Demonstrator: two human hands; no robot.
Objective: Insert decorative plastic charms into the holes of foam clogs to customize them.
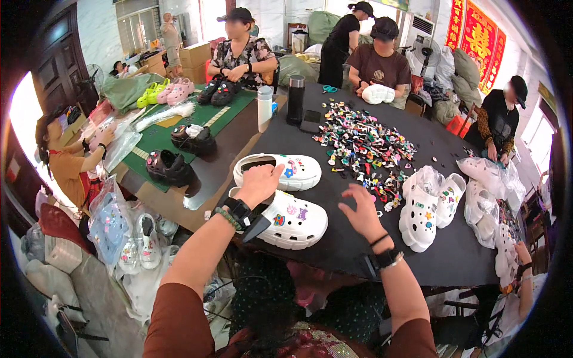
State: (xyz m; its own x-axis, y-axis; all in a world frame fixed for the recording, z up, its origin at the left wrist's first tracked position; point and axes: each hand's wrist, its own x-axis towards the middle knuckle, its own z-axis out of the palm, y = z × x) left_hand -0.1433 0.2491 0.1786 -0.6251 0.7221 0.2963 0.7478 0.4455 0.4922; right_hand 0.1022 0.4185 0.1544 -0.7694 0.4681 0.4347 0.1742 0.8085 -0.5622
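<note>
Two white clogs with colourful charms lie side by side in front of me, the far clog (300, 172) and the near clog (295, 222). My left hand (260, 183) reaches over the near clog and is closed on the rim of the far one, its thumb extended; its other fingertips are partly hidden. Just right of the toes, my right hand (362, 210) hovers over the black tabletop (352, 250), fingers apart and nothing in them. Beyond it spreads a large heap of small colourful shoe charms (373, 149).
Another pair of decorated white clogs (418, 218) stands to the right, with bagged clogs (480, 200) past it. A black bottle (295, 100) and a white bottle (264, 110) stand at the back left. Black shoes (170, 168) rest on a green mat (224, 116). Several people work around.
</note>
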